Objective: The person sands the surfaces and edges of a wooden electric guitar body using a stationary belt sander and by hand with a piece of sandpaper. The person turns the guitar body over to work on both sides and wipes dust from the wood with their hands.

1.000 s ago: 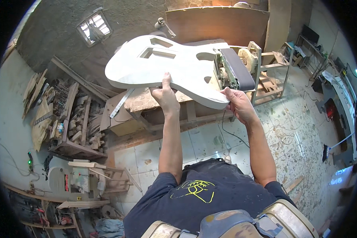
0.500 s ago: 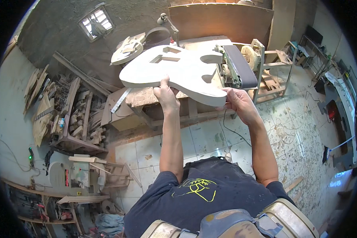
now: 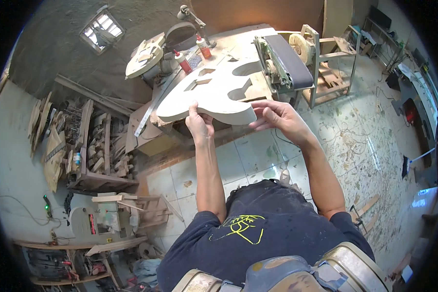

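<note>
A pale wooden electric guitar body [image 3: 216,100] with routed cavities is held out flat in front of me, over the near side of the workbench [image 3: 262,90]. My left hand [image 3: 199,125] is closed on its near edge, thumb on top and fingers underneath. At the tip of its near right horn, my right hand [image 3: 284,121] has its fingers stretched out and thumb apart. Those fingertips are at or against the edge; firm contact cannot be made out. Just right of the body stands a belt sander [image 3: 289,63] with a dark belt.
Two red glue bottles [image 3: 182,62] with a metal ruler [image 3: 148,114] nearby are on the bench. Another guitar body [image 3: 146,58] stands behind at left. A rack of wood offcuts [image 3: 102,141] occupies the left wall. A cord runs down to the tiled floor [image 3: 253,151].
The guitar body has moved lower and nearer the bench, uncovering the glue bottles. My right hand's fingers have loosened from the horn and straightened. My left hand keeps its hold.
</note>
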A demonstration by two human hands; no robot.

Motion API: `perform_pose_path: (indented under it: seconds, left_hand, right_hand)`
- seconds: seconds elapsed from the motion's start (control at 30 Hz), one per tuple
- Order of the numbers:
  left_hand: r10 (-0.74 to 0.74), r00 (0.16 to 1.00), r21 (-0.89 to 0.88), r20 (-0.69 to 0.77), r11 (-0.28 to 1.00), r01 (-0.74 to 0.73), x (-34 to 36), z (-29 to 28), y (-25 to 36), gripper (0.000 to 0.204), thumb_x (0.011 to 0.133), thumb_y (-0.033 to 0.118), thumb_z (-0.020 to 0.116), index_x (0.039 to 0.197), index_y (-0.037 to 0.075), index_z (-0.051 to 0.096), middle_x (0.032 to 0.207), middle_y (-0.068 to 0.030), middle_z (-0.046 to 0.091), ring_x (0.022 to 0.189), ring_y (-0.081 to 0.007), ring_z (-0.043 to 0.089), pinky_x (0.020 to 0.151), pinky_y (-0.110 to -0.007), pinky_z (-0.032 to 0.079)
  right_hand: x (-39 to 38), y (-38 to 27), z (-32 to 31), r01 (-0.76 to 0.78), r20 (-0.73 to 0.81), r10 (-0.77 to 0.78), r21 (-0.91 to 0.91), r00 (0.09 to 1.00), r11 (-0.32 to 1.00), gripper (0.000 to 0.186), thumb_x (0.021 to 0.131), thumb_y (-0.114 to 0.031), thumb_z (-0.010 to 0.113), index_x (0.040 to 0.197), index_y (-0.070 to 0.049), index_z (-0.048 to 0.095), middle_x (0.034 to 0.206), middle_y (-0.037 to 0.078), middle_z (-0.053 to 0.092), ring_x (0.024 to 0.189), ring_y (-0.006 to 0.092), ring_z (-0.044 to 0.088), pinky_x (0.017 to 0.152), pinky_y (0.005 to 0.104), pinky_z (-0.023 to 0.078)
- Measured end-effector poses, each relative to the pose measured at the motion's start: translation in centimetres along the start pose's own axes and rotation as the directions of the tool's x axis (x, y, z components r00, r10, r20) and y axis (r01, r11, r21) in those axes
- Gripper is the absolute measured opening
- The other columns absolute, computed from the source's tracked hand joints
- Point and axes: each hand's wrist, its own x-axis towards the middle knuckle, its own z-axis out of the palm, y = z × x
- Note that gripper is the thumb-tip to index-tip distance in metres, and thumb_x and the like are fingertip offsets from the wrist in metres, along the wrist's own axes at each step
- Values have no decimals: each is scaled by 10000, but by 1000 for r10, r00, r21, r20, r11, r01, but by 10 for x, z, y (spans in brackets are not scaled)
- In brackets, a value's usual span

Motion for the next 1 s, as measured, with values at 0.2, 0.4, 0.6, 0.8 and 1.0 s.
perform_pose_path:
  seconds: [0.2, 0.4, 0.6, 0.8, 1.0]
  left_hand:
    - [57, 997, -1, 49, 998, -57, 0, -25, -15, 287, 976, 191, 598, 1111, -61, 571, 1025, -128, 670, 863, -185, 710, 700, -330, 636]
    - [134, 982, -126, 134, 985, -118, 4, -33, -14, 270, 973, 156, 617, 1181, -11, 581, 1112, -92, 663, 964, -175, 684, 794, -332, 609]
    - [110, 960, -255, 258, 966, -43, 3, -37, -3, 338, 963, 123, 615, 1282, 23, 567, 1206, -76, 664, 1134, -202, 637, 1013, -379, 519]
    - [75, 907, -371, 414, 924, 93, 4, -34, -4, 386, 952, 252, 663, 1268, 38, 603, 1231, -70, 669, 1191, -233, 609, 1080, -428, 465]
    - [59, 951, -495, 303, 863, 104, -8, -27, -12, 746, 801, 483, 803, 1375, 95, 527, 1338, -49, 596, 1275, -252, 527, 1139, -479, 395]
  right_hand:
    - [-1, 12, 5, -81, 10, 81, 20, 997, 997, 483, 1038, -354, 553, 1311, 44, 579, 1137, 111, 681, 948, 181, 698, 854, 301, 577]
    - [-3, 17, 0, -132, -6, 132, 43, 991, 990, 413, 1038, -287, 559, 1304, 27, 593, 1134, 104, 686, 946, 177, 696, 846, 307, 578]
    - [-5, 26, -6, -145, -23, 149, 111, 989, 983, 354, 1018, -171, 556, 1313, 21, 593, 1166, 99, 676, 996, 168, 678, 891, 316, 565]
    - [-4, 43, -14, -56, -87, 62, 73, 994, 996, 339, 1015, -142, 551, 1308, 20, 601, 1184, 89, 668, 1025, 142, 643, 911, 317, 553]
    - [-13, 52, -8, 1, -160, -9, -50, 987, 999, 325, 994, -135, 587, 1279, 17, 625, 1125, 68, 678, 1009, 111, 612, 886, 286, 534]
